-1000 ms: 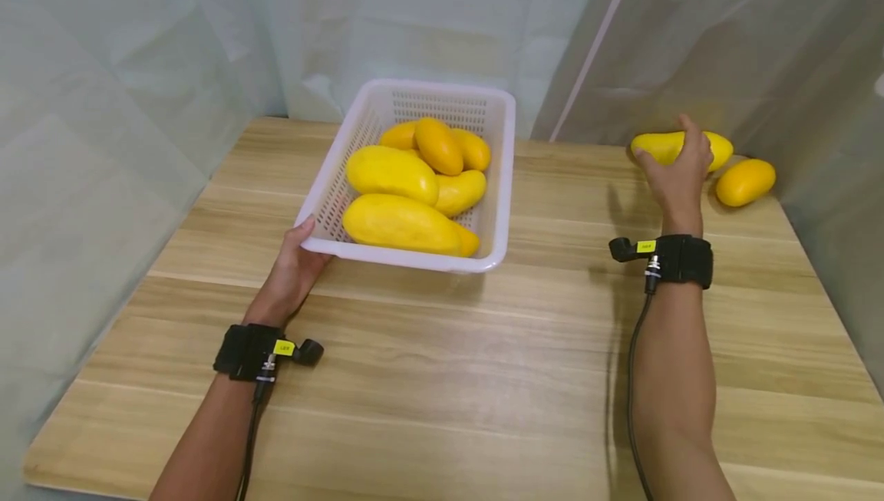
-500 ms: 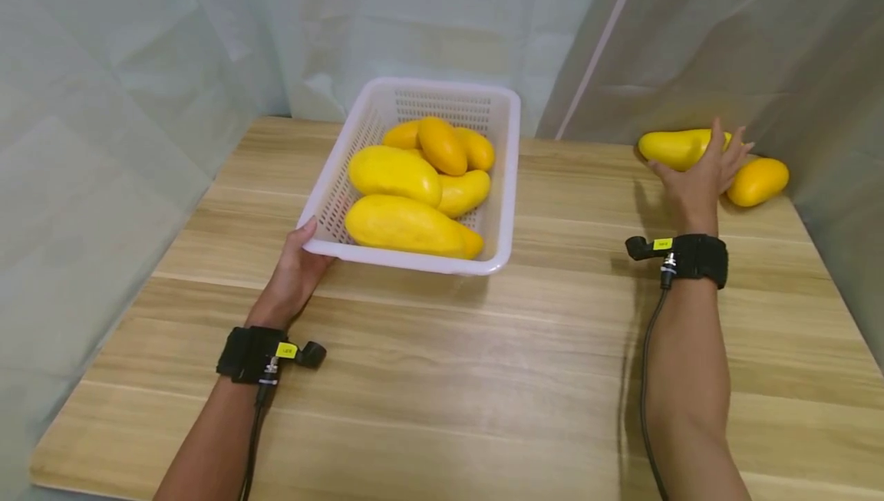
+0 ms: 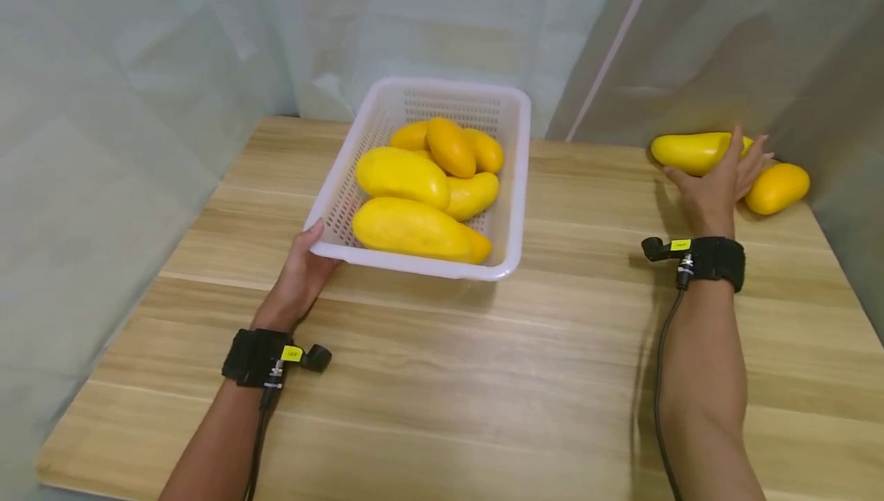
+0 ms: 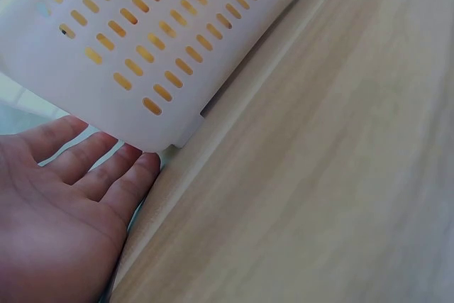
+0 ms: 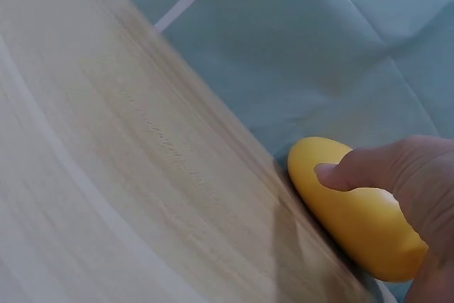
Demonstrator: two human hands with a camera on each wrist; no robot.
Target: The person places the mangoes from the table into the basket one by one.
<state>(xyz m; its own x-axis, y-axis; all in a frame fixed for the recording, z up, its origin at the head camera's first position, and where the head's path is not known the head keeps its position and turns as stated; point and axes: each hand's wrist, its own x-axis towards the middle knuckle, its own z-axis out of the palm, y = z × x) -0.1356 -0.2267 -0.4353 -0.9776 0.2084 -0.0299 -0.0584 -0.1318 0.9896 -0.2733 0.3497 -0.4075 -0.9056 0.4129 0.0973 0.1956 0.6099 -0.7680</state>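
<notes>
Several yellow mangoes (image 3: 400,177) lie in a white plastic basket (image 3: 516,179), which sits slanted at the table's back. My left hand (image 3: 298,275) holds the basket's near left corner, thumb over the rim. In the left wrist view its fingers (image 4: 106,168) reach the basket's outer wall below the slots. At the back right, a long yellow mango (image 3: 691,149) lies against the curtain. My right hand (image 3: 714,186) is over its right end, fingers spread. The right wrist view shows the thumb (image 5: 362,166) across this mango. An orange-yellow mango (image 3: 778,189) lies just right of the hand.
The wooden table (image 3: 552,378) ends at a pale curtain (image 3: 456,18) behind and on both sides. Black straps with cameras and cables sit on both wrists, the right cable (image 3: 661,386) running along the forearm.
My right hand has shifted right along the long mango and its fingers have spread toward the orange-yellow one. The head view has turned slightly left; my left hand stays at the basket corner.
</notes>
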